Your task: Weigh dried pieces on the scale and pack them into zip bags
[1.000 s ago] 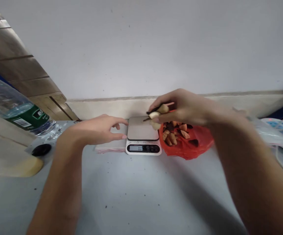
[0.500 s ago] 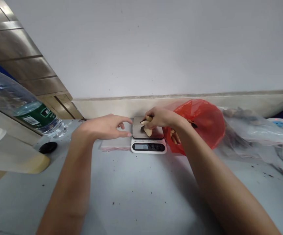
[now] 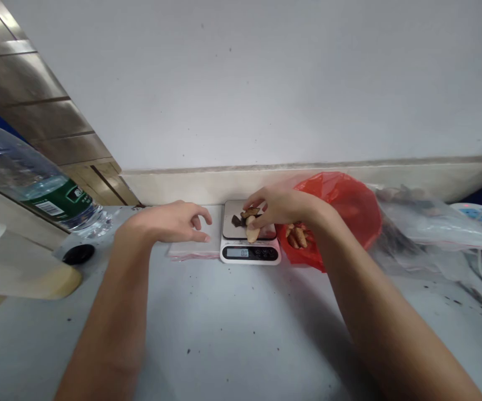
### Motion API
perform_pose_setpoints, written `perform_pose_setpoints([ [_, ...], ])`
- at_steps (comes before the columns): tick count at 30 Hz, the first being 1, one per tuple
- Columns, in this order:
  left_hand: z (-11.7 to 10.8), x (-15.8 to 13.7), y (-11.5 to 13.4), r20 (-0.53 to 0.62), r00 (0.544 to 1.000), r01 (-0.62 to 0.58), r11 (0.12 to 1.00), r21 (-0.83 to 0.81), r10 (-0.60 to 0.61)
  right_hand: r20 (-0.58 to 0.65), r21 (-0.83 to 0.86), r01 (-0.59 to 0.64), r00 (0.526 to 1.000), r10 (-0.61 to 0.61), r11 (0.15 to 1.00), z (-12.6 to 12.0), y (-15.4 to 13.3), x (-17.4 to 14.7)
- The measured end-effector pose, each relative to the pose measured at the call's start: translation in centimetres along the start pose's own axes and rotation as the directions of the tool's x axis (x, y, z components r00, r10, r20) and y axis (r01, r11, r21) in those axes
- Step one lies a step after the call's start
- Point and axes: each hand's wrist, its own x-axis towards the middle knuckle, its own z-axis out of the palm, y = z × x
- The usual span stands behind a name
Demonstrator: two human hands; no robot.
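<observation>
A white kitchen scale (image 3: 229, 240) with a metal plate stands on the table, its display reading 0.0. Above the plate, my right hand (image 3: 276, 209) has its fingers and thumb loosely around a few dried slices (image 3: 252, 229), one pale and one brown; a dark piece (image 3: 236, 221) sits just left of them. Whether the slices rest fully on the plate cannot be seen. My left hand (image 3: 170, 221) hovers left of the scale, fingers apart and holding nothing, over a stack of clear plastic bags (image 3: 191, 250).
To the right, a red plastic bag (image 3: 360, 214) lies open with more brown dried pieces (image 3: 297, 236) inside. Clear bags (image 3: 420, 214) lie beyond it. On the left are a large water bottle (image 3: 63, 197), a black cap (image 3: 79, 254) and a pale container (image 3: 24, 273). A wall runs behind.
My right hand's fingers have loosened, and the slices and dark piece show more plainly at the plate. My left hand has drawn slightly left, away from the scale.
</observation>
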Motion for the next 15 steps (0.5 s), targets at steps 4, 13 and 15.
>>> perform_pose_setpoints([
  [4,0.3,0.9,-0.2,0.055,0.998,0.024,0.999,0.031,-0.026,-0.109,-0.063,0.061,0.992,-0.068,0.996,-1.0,0.2,-1.0],
  [13,2.0,3.2,0.2,0.103,0.994,0.024,1.000,0.015,-0.026,-0.053,-0.210,0.011,0.998,-0.023,0.978,-2.9,1.5,-3.8],
  [15,2.2,3.5,0.3,0.110,0.994,0.023,1.000,0.003,-0.023,0.066,-0.191,0.072,0.996,-0.060,0.979,-2.9,1.7,-3.7],
])
